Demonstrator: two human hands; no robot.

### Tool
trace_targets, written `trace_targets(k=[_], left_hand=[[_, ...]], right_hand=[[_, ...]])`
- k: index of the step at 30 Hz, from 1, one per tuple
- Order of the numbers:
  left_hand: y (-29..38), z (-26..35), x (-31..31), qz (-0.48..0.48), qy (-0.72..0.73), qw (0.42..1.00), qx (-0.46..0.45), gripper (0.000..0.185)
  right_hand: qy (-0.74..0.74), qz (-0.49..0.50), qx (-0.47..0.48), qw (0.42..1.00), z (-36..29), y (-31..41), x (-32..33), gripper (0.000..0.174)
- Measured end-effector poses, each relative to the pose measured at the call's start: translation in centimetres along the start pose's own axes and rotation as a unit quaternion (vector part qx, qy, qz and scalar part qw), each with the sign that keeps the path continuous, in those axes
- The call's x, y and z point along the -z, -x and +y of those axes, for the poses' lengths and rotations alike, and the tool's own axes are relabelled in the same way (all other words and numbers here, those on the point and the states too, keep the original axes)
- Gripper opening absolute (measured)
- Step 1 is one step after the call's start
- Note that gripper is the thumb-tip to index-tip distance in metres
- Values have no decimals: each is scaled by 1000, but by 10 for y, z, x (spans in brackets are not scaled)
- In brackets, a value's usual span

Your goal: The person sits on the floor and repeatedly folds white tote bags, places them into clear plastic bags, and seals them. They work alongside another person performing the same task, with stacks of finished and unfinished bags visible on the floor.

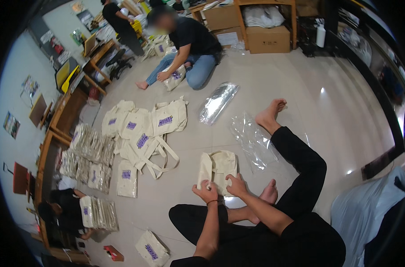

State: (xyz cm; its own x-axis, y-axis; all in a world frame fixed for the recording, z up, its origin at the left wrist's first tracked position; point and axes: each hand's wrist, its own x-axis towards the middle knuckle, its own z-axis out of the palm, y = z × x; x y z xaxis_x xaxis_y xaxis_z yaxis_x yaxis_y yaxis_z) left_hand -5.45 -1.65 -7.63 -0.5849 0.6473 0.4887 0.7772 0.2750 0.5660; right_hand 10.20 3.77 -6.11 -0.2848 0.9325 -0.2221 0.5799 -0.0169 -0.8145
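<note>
A cream canvas tote bag (pixel 226 160) lies partly folded on the tiled floor before me. Its sides are turned inward, and a slot shows between them at the near end. My left hand (pixel 206 193) grips the near left corner with bent fingers. On the near right edge, my right hand (pixel 235 185) pinches the fabric between thumb and fingers. A crumpled clear plastic bag (pixel 254 142) lies just right of the tote, beside my foot. Farther off is a flat stack of clear plastic sleeves (pixel 219 101). Any print on the tote in my hands is hidden.
Loose printed totes (pixel 142 133) overlap to my left, near piles of bagged totes (pixel 92 150). One bagged tote (pixel 151 250) lies near left. A seated person (pixel 192 46) handles a bagged tote; another person (pixel 63 213) holds a stack. A grey plastic-covered bundle (pixel 366 200) stands right.
</note>
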Motion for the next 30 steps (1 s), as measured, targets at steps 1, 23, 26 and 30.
trace_targets(k=[1, 23, 26, 30], left_hand=[[2, -2, 3, -4, 8, 1000, -3, 36], [27, 46, 39, -134, 36, 989, -55, 49], [27, 54, 42, -223, 71, 963, -130, 62], [37, 66, 50, -274, 51, 939, -202, 70]], right_hand=[[-26, -9, -1, 1000, -1, 3, 1, 45], [-195, -88, 95, 972, 28, 8, 11, 30], [-386, -55, -9, 921, 25, 6, 3, 47], [-393, -163, -111, 898, 22, 14, 10, 62]])
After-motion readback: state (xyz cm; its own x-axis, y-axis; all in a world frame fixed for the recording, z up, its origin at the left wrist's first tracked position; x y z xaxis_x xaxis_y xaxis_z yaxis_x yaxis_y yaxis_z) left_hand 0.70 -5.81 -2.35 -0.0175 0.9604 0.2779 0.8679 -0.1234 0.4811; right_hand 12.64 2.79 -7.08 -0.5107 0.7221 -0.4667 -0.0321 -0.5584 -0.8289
